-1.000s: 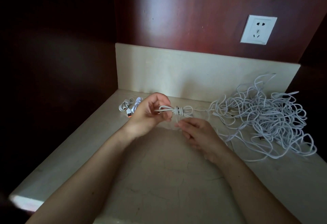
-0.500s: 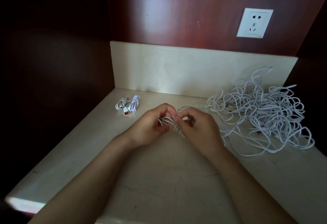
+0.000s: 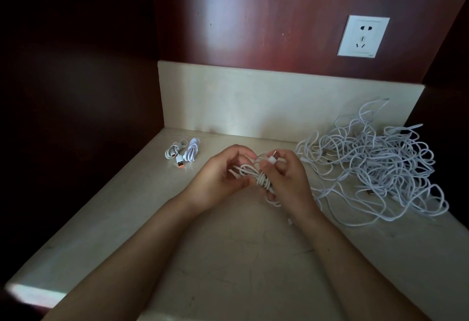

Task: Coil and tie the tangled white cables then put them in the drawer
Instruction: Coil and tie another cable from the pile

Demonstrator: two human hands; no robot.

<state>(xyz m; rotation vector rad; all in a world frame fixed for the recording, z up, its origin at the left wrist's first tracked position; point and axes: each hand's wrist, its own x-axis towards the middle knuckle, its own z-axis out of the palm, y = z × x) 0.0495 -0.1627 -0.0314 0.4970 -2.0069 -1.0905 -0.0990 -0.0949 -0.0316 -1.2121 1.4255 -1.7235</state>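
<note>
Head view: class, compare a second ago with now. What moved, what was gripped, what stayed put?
The right hand rose from beside the coil and now pinches its plug. The left hand holds the coil as before, drawn slightly nearer. The tangle and two tied cables stayed put.

A pale stone tabletop (image 3: 228, 257) sat in a dark red-brown wood alcove (image 3: 253, 16), a cream upstand (image 3: 253, 102) along its far edge. A white wall socket (image 3: 363, 36) was mounted above the far right corner.
</note>
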